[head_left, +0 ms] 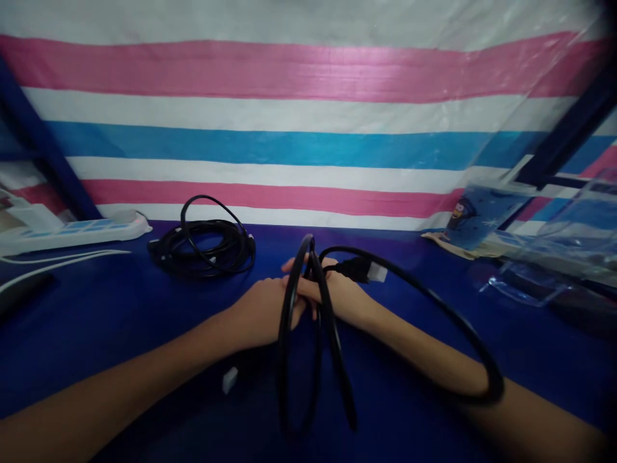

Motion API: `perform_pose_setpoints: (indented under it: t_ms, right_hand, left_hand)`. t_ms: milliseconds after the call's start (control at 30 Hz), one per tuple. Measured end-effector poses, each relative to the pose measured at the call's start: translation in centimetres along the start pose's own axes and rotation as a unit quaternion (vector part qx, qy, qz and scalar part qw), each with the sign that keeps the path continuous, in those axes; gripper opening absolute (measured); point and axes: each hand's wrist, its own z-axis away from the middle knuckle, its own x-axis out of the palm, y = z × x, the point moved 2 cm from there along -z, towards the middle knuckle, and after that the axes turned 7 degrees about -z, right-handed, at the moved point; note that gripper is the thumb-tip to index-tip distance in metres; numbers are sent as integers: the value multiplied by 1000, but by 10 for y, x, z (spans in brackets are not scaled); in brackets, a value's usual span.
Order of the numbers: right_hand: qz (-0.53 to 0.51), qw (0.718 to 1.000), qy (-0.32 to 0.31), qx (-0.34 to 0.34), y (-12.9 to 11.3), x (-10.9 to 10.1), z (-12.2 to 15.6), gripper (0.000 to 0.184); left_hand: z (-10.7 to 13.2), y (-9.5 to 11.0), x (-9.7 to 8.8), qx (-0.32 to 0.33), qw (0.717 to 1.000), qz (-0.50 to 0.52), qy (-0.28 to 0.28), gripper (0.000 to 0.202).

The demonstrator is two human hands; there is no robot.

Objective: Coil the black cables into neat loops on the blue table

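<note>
Both hands meet at the middle of the blue table, closed around a looped black cable (332, 321). My left hand (270, 308) grips it from the left, with its fingertips partly hidden behind the loops. From the other side my right hand (344, 292) holds the same cable, its thumb lying across toward the left hand. One loop hangs toward me, and another arcs out over my right forearm. A black plug with a pale cap (377, 272) sticks out beyond the right hand. Below my left wrist shows a second pale-capped end (230, 380), mostly in shadow.
A coiled black cable (205, 247) lies on the table (159, 315) at the back left. Farther left are a white power strip (77, 233) and white cords (67, 257). A blue patterned pouch (482, 215) and clear plastic items (592, 218) stand at right. A striped sheet (289, 148) hangs behind.
</note>
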Motion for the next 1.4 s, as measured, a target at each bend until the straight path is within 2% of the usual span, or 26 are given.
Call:
perform_pose_setpoints:
  t_ms: [33,100,200,267,333,400,433,467,500,600,667,733,800,867,900,933,967,1033,1100,1133,1200,1233,1267,1300,1333,1400]
  right_hand:
    - [13,1000,20,-2,-1,2,0,22]
    - [48,995,86,-27,-2,-1,-2,29]
    - [38,979,192,-58,3,-20,-6,32]
    - [41,975,217,-27,9,-38,-10,32]
    - [97,972,212,33,16,-56,-12,31]
    - [172,958,211,85,20,-71,-11,33]
    - [192,953,213,101,20,-76,-10,35]
    - [200,950,211,110,20,-79,-10,39]
    - [205,949,207,119,19,-80,-9,43]
    - [175,963,168,115,10,-70,-6,48]
    - [65,984,143,80,1,-59,-4,44]
    - [-71,990,113,50,-4,-48,-3,41]
    - [-124,987,87,43,-2,-39,-3,37]
    - [-44,994,87,43,5,-38,-5,31]
    - [21,994,97,38,8,-40,-6,28]
    - [91,989,110,26,9,-43,-8,26]
    - [157,981,117,7,9,-47,-9,25]
    - [262,958,111,-39,3,-54,-10,22]
    - [352,930,77,-70,-8,-57,-7,21]
    - [395,914,53,-77,-14,-57,-5,22]
    - [470,879,12,-85,-27,-54,1,28]
    - [492,865,4,-97,-35,-55,4,29]
    - [495,861,14,-118,-43,-57,7,30]
    - [476,866,43,-144,-52,-62,9,29]
    - [433,881,87,-168,-61,-69,12,28]
    - [307,917,176,-186,-73,-89,18,23]
  left_hand:
    - [2,6,1,2,1000,8,-17,24]
    - [3,9,0,-21,996,67,-60,26]
    - [-1,-3,-2,-84,959,256,-88,34]
    - [-5,-14,-5,-120,914,381,-66,41]
    - [-9,-20,-8,-130,849,510,-37,50]
    - [-10,-18,-10,-131,770,624,-11,61]
    - [-9,-15,-11,-137,740,658,2,65]
    - [-7,-12,-11,-150,726,671,16,66]
    - [-6,-8,-10,-167,732,660,26,66]
    - [-1,-2,-4,-211,798,564,36,67]
    - [-2,-4,-1,-225,820,524,48,45]
    - [-6,-10,0,-225,810,533,98,21]
    - [-10,-17,-2,-216,780,563,167,16]
    - [-12,-22,-5,-215,757,579,214,18]
    - [-12,-23,-6,-219,762,569,218,18]
    - [-12,-24,-8,-223,780,545,213,18]
    - [-12,-25,-12,-224,803,513,205,21]
    - [-14,-24,-21,-210,846,461,169,43]
    - [-21,-19,-33,-182,875,439,95,60]
    - [-27,-13,-38,-164,889,426,36,62]
    - [-42,3,-46,-116,921,359,-100,52]
    - [-50,13,-50,-83,933,314,-152,43]
    - [-59,24,-53,-46,943,277,-176,32]
    - [-68,34,-57,-11,953,255,-165,28]
    - [-76,43,-61,15,961,248,-120,29]
    - [-88,56,-67,46,963,266,24,38]
